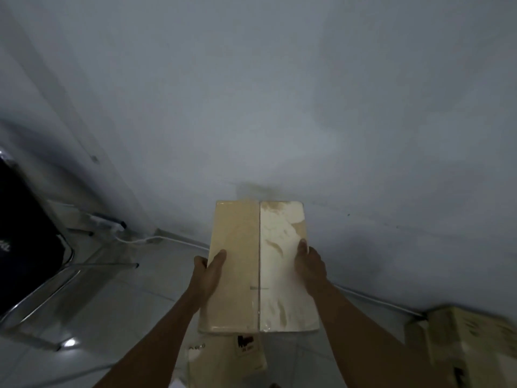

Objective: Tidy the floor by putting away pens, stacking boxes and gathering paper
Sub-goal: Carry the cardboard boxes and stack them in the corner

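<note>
Cardboard box (258, 266), flat and taped, is held up before the wall, left hand (208, 271) and right hand (309, 268) each with grip clamped on its side edges, above the floor (117, 312).

I see a dim, grey-blue frame with low contrast. The wall (307, 93) is unevenly lit, with soft shadow patches. One small glare spot sits on the floor (70, 343) at lower left. Motion blur softens the box (258, 264) and chair (25, 236) (edges smear). Wide-angle distortion bends lines near the borders.
</note>
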The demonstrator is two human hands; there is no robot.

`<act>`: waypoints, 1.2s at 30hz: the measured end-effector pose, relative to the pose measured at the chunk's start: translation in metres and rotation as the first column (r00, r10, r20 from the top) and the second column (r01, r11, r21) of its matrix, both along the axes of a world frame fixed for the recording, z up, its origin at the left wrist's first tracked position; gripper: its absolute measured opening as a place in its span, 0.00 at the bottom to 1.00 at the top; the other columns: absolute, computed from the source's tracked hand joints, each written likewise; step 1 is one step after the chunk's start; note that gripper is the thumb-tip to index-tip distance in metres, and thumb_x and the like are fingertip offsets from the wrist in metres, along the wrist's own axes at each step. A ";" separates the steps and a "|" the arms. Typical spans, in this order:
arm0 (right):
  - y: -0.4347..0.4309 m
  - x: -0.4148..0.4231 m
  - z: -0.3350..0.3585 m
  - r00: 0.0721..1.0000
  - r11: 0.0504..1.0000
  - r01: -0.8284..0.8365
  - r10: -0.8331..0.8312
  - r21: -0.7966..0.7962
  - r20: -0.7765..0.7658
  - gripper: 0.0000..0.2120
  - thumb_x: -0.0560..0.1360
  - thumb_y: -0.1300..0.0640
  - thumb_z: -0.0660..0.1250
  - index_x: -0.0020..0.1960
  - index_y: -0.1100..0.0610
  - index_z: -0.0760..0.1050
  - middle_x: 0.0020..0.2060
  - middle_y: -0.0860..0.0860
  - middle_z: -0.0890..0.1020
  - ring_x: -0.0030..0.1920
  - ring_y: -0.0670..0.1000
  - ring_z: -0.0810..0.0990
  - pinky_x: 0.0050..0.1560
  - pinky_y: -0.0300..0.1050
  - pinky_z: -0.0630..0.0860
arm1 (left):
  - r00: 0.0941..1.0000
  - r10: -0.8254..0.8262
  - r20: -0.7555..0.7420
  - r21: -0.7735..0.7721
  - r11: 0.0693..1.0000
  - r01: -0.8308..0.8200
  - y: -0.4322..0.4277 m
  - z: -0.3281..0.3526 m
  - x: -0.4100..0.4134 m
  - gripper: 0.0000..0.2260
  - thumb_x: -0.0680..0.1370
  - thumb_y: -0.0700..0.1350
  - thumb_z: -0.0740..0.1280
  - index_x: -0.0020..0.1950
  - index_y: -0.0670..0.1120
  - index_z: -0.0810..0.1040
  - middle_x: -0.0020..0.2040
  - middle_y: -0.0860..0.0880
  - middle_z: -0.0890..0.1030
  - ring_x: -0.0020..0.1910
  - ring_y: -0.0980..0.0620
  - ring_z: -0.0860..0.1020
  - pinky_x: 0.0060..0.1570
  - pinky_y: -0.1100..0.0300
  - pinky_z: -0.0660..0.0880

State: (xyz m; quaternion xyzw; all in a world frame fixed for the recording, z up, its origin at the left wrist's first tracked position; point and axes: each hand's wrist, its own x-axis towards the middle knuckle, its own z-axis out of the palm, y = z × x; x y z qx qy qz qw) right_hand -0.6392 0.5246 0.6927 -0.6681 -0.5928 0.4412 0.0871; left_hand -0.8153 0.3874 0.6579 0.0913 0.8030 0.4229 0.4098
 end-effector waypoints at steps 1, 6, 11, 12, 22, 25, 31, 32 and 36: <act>0.000 0.000 0.011 1.000 1.000 -0.001 0.001 0.019 0.008 0.29 0.82 0.42 0.44 0.71 0.61 0.65 0.68 0.61 0.71 0.67 0.61 0.70 0.65 0.51 0.66 | 0.999 0.014 0.033 0.020 1.000 -0.015 0.003 0.012 -0.001 0.24 0.77 0.58 0.63 0.60 0.41 0.63 0.56 0.42 0.73 0.47 0.48 0.75 0.43 0.54 0.73; 0.000 0.000 0.059 0.998 0.991 0.068 -0.069 0.112 0.004 0.28 0.81 0.42 0.48 0.73 0.61 0.61 0.68 0.63 0.70 0.67 0.63 0.69 0.66 0.53 0.65 | 0.987 -0.026 0.161 0.125 0.992 0.005 0.014 0.054 -0.018 0.43 0.62 0.71 0.69 0.65 0.44 0.66 0.59 0.44 0.76 0.53 0.45 0.78 0.52 0.46 0.78; -0.006 -0.003 0.095 0.994 0.978 0.103 -0.106 0.184 0.004 0.32 0.78 0.38 0.52 0.73 0.58 0.58 0.66 0.61 0.72 0.65 0.64 0.72 0.64 0.56 0.68 | 0.983 -0.136 0.121 0.192 0.975 0.111 0.027 0.104 -0.030 0.42 0.65 0.69 0.69 0.68 0.44 0.62 0.61 0.42 0.75 0.53 0.43 0.79 0.51 0.44 0.79; -0.006 -0.001 0.103 0.995 0.975 0.098 -0.101 0.199 0.003 0.33 0.78 0.37 0.54 0.73 0.59 0.58 0.66 0.61 0.72 0.65 0.64 0.72 0.64 0.56 0.69 | 0.980 -0.169 0.102 0.209 0.967 0.145 0.029 0.115 -0.027 0.41 0.67 0.68 0.69 0.70 0.45 0.61 0.63 0.43 0.74 0.53 0.43 0.78 0.51 0.45 0.78; -0.015 0.022 0.143 0.991 0.946 0.104 -0.123 0.307 0.043 0.37 0.74 0.35 0.60 0.71 0.59 0.59 0.64 0.59 0.74 0.62 0.61 0.74 0.61 0.55 0.71 | 0.952 -0.283 -0.119 0.273 0.912 0.306 0.030 0.142 0.001 0.26 0.77 0.59 0.63 0.71 0.47 0.66 0.65 0.43 0.75 0.55 0.45 0.77 0.54 0.48 0.76; -0.014 0.031 0.146 0.990 0.941 0.096 -0.124 0.325 0.067 0.37 0.74 0.34 0.60 0.71 0.59 0.60 0.63 0.59 0.74 0.62 0.62 0.74 0.61 0.55 0.71 | 0.949 -0.291 -0.123 0.273 0.909 0.314 0.026 0.141 0.015 0.26 0.78 0.59 0.62 0.71 0.47 0.66 0.64 0.44 0.75 0.53 0.46 0.76 0.52 0.50 0.75; -0.013 0.065 0.143 0.985 0.949 0.149 -0.167 0.279 0.041 0.38 0.73 0.33 0.61 0.71 0.60 0.60 0.64 0.59 0.73 0.63 0.61 0.74 0.61 0.55 0.72 | 0.930 -0.323 -0.174 0.235 0.904 0.358 0.040 0.155 0.038 0.26 0.77 0.60 0.63 0.70 0.48 0.68 0.64 0.43 0.77 0.57 0.43 0.78 0.57 0.46 0.76; -0.012 0.073 0.143 0.984 0.947 0.162 -0.178 0.278 0.033 0.38 0.73 0.33 0.61 0.71 0.60 0.60 0.64 0.59 0.73 0.63 0.61 0.74 0.61 0.55 0.72 | 0.925 -0.333 -0.183 0.233 0.900 0.369 0.044 0.157 0.045 0.26 0.77 0.60 0.63 0.70 0.47 0.68 0.64 0.43 0.77 0.58 0.42 0.78 0.58 0.45 0.76; -0.009 0.108 0.144 0.979 0.945 0.181 -0.198 0.272 0.036 0.38 0.73 0.34 0.60 0.71 0.61 0.60 0.64 0.59 0.73 0.63 0.61 0.74 0.60 0.54 0.72 | 0.916 -0.355 -0.187 0.232 0.890 0.392 0.052 0.161 0.078 0.27 0.76 0.60 0.63 0.70 0.47 0.69 0.63 0.43 0.77 0.58 0.42 0.78 0.59 0.44 0.75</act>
